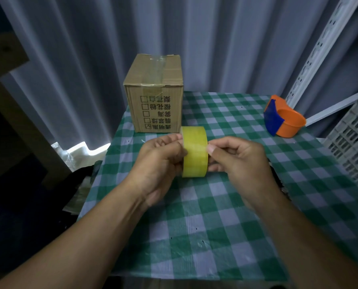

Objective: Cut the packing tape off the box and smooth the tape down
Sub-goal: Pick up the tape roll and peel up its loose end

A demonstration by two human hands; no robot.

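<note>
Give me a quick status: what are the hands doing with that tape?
Left hand and right hand both gripping the yellow tape roll above the table. Box already taped, untouched. Orange cutter idle at right. Nothing in the way.

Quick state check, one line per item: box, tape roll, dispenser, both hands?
box: shut, taped across the top seam, upright on table
tape roll: held above the tablecloth
dispenser: empty, untouched, on table
left hand: gripping roll
right hand: thumb on roll's edge
</note>
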